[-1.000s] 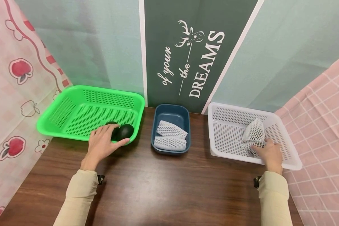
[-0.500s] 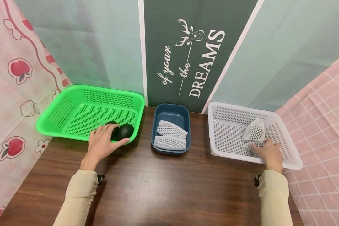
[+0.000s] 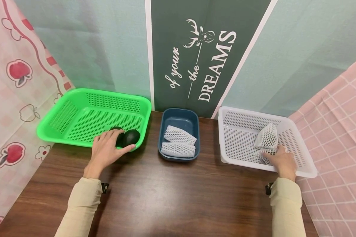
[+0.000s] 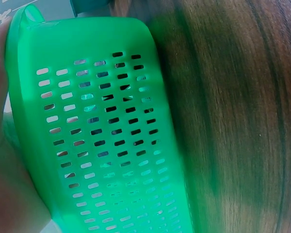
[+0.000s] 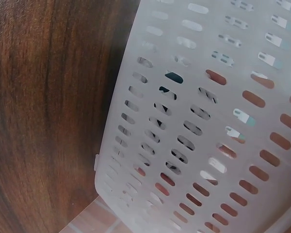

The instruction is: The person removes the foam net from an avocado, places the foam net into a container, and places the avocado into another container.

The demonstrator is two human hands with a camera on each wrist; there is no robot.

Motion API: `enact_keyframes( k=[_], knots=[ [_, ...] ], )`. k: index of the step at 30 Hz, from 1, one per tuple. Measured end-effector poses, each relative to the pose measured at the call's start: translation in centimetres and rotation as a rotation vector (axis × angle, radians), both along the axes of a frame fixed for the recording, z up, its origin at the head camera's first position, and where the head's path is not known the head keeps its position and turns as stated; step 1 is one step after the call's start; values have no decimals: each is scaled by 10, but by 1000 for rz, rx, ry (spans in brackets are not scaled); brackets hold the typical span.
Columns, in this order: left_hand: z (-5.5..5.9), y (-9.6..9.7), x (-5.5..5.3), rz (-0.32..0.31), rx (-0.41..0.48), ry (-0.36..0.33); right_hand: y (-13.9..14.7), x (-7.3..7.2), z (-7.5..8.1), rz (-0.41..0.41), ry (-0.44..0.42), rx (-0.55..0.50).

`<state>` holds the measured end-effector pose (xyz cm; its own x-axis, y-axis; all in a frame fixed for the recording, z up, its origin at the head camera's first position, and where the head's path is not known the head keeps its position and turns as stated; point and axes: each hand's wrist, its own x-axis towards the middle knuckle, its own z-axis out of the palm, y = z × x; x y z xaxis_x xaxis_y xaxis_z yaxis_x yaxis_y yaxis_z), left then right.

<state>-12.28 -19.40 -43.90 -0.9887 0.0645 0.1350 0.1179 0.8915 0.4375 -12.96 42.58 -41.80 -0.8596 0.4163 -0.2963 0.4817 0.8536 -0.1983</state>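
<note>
In the head view my left hand (image 3: 106, 146) reaches over the near rim of the green basket (image 3: 59, 108). Its fingers curl over a dark oval fruit, perhaps an avocado (image 3: 120, 139), and its thumb lies along a second dark fruit (image 3: 131, 137). At the right, my right hand (image 3: 283, 162) is inside the white basket (image 3: 237, 165), with thumb and fingers around a fruit in a white foam net (image 3: 266, 155); its fingertips are partly hidden. Another netted fruit (image 3: 267, 135) lies just behind it. Both wrist views show mostly basket walls, the green one (image 4: 102, 136) and the white one (image 5: 184, 121).
Between the baskets stands a small blue tray (image 3: 181, 113) holding two white foam net sleeves (image 3: 178, 149). All three containers are on a brown wooden table (image 3: 178, 194). A printed cloth backdrop (image 3: 195, 65) rises behind, with patterned cloths at both sides.
The head view shifts very slightly. Both hands, the fruits and the containers otherwise stay where they were.
</note>
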Motion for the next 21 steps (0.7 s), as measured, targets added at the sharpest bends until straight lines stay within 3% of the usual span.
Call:
enact_keyframes(
  k=[12,21],
  knots=[
    [0,1,0,0,7,17,1,-2,-1,-73,-1,1],
    [1,1,0,3,-2,8,0,0,-1,-28,-12,35]
  ],
)
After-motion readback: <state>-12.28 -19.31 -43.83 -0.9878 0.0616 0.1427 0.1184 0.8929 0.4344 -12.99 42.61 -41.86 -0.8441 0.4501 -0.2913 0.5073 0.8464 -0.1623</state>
